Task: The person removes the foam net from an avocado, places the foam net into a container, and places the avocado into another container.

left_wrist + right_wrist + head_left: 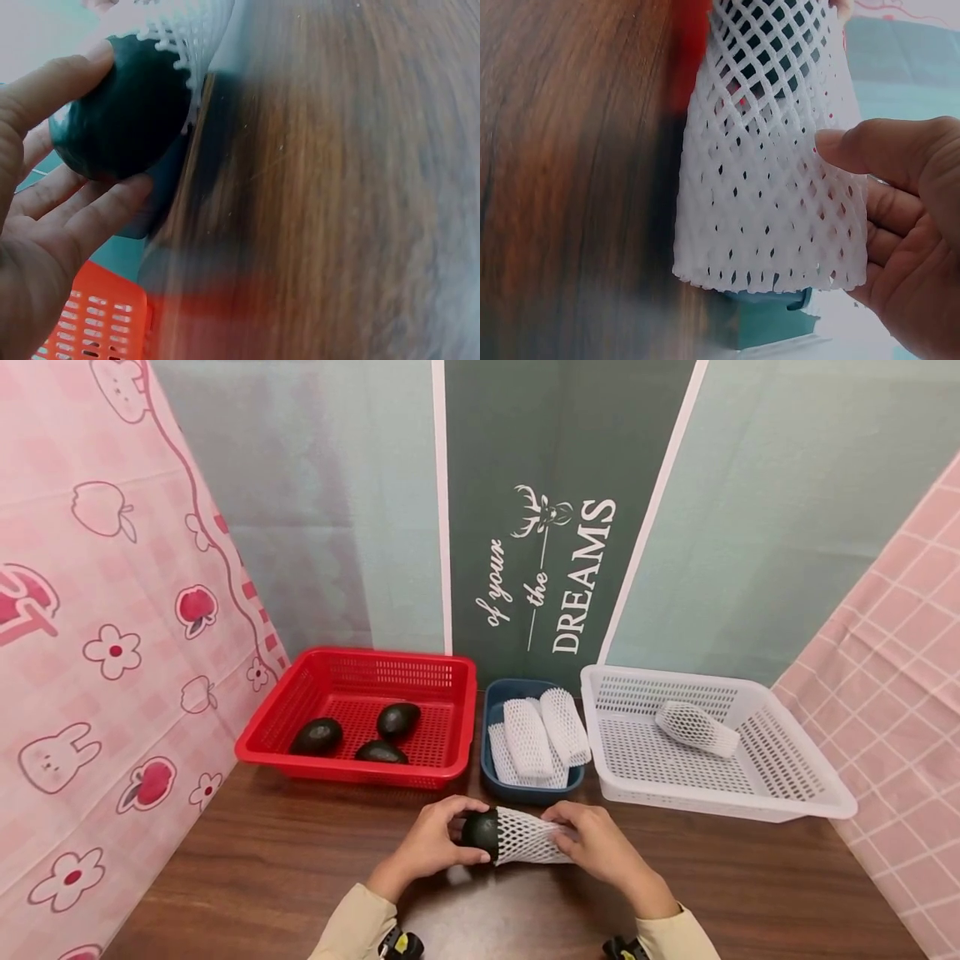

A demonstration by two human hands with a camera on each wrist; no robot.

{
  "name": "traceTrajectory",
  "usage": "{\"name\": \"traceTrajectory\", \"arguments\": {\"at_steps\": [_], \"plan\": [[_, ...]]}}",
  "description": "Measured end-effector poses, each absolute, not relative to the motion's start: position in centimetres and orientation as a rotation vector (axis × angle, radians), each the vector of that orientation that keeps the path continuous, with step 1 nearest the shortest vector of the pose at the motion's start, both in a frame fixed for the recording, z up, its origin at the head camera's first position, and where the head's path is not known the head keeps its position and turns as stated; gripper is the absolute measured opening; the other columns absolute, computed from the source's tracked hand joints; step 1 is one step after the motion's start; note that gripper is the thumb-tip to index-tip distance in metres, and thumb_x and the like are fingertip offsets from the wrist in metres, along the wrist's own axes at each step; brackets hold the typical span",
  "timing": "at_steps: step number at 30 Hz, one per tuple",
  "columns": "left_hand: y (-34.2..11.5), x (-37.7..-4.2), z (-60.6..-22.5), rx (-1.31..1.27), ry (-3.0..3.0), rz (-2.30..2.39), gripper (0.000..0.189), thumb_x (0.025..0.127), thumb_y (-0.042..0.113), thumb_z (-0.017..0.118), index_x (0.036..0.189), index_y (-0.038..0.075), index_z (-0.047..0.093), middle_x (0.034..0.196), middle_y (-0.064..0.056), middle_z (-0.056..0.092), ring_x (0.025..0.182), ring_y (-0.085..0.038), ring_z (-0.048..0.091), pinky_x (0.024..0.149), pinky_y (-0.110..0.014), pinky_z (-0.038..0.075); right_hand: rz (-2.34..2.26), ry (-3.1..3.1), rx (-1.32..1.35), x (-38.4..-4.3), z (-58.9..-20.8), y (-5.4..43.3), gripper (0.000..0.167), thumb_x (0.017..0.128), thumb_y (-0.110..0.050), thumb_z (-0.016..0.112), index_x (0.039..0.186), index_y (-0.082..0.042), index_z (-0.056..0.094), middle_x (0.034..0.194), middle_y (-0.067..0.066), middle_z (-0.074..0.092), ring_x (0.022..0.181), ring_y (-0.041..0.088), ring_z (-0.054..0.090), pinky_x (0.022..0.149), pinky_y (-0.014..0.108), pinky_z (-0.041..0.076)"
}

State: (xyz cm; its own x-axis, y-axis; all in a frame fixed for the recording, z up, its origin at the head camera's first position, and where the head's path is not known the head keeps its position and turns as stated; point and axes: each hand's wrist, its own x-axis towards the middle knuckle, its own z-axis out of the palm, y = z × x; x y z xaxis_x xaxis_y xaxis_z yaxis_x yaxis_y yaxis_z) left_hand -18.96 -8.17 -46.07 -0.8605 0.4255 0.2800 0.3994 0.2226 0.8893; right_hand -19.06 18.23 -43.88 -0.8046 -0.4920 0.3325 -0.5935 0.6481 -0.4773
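Note:
A dark avocado [480, 833] lies partly inside a white foam net sleeve [528, 837] near the front of the table. My left hand [435, 842] grips the bare end of the avocado, thumb on one side and fingers on the other, as the left wrist view shows. On the sleeve's other end, my right hand [596, 843] pinches the netting between thumb and fingers. In the right wrist view the sleeve's far part [772, 210] hangs wide and flat, while dark avocado skin shows through the mesh at the top.
A red basket [352, 771] at the left holds several avocados [397, 720]. Behind the hands stands a blue bin [525, 793] with several folded net sleeves [528, 739]. The white basket [720, 797] at the right contains one netted avocado [693, 727]. Printed cloths [555, 485] hang around the table.

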Motion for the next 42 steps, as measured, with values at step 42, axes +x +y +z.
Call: {"name": "traceTrajectory", "arguments": {"at_steps": [42], "plan": [[-13.0,-16.5,-42.4,0.749,2.645,1.702,0.05,0.062,0.0,0.083,0.107,-0.002,0.061,0.101,-0.013,0.063,0.08,-0.025,0.063,0.067,-0.04,0.053,0.818,-2.484,0.837,-19.9,-40.7,20.7,0.026,0.071,0.006,0.074,0.094,-0.005,0.066,0.077,-0.01,0.054,0.067,0.004,0.05,0.057,0.025,0.044]]}}
